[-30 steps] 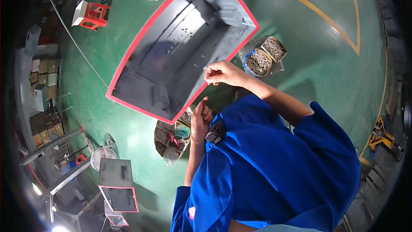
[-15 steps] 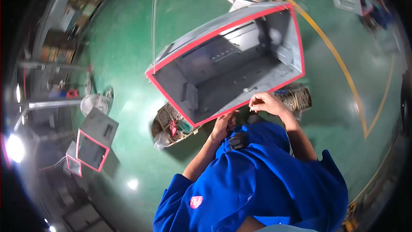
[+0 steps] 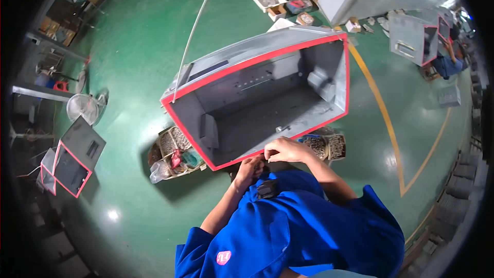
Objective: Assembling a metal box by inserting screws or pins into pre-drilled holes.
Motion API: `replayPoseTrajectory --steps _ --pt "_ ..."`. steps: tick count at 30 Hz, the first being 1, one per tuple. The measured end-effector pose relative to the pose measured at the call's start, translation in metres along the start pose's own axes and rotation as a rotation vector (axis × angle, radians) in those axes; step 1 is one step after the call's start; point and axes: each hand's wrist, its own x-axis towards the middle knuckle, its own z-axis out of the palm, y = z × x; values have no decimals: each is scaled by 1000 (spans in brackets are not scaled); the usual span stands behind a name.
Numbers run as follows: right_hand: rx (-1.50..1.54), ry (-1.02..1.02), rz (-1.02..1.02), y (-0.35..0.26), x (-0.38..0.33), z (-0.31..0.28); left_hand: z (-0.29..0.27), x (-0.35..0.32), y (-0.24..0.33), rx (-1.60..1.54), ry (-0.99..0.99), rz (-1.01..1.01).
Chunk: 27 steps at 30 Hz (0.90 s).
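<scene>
A large grey metal cabinet (image 3: 226,139) with a red edge strip round its opening lies in front of me, its open side facing up toward me. My right hand (image 3: 286,150) is at its near rim, fingers bent down and pinched together over the red edge; what the fingertips hold is too small to make out. Just to the left and slightly nearer, my left hand (image 3: 249,170) is curled closed below the same rim. Its fingertips and anything inside them are hidden. A small metal fitting (image 3: 279,129) shows on the cabinet's inner near wall.
Divided trays of small hardware (image 3: 177,144) stick out under the cabinet's left, and another hardware tray (image 3: 329,146) under its right. A cord (image 3: 198,20) hangs by its left corner. Smaller cabinets (image 3: 77,159) and a fan (image 3: 82,108) stand left. A person (image 3: 448,66) sits far right.
My right hand has moved left and down onto the near rim, closer to my left hand. The left hand stays curled under the rim. The whole view has shifted.
</scene>
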Motion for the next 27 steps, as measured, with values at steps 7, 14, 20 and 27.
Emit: replayPoseTrajectory --steps 7,14,20,27 --pt "0 62 -39 -23 11 12 -6 0 8 -54 -227 62" --pt "-248 169 -101 -13 11 52 3 -3 5 -42 -237 -12" --pt "-33 272 -185 4 -9 33 3 9 3 -114 -296 -51" --pt "-77 401 165 85 -48 19 29 11 12 55 -48 -274"
